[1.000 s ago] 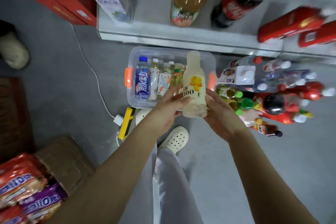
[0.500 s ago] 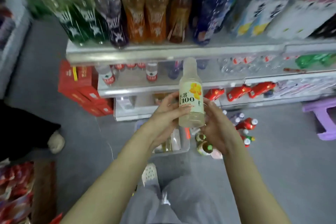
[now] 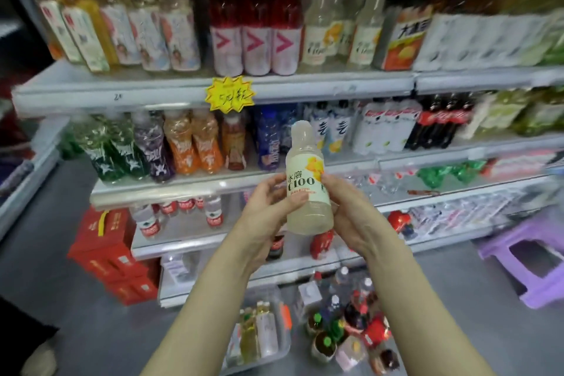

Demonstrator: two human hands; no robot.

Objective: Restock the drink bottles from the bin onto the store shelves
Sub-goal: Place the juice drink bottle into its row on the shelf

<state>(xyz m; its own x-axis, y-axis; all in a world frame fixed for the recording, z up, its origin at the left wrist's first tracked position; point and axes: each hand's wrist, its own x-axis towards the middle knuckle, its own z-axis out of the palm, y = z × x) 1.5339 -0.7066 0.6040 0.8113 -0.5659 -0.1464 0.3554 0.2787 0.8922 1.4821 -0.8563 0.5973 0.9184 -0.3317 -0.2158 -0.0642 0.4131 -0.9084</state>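
Stocked white metal store shelves (image 3: 171,91) were faced beyond the hands. A pale, clear plastic lemon-drink bottle (image 3: 308,186) was gripped upright between the left hand (image 3: 268,214) and right hand (image 3: 351,217), label turned towards the eyes (presumably for matching to a row). The clear plastic bin (image 3: 282,345) was seen below the wrists.

Purple stool (image 3: 540,230) and red cartons (image 3: 103,241)
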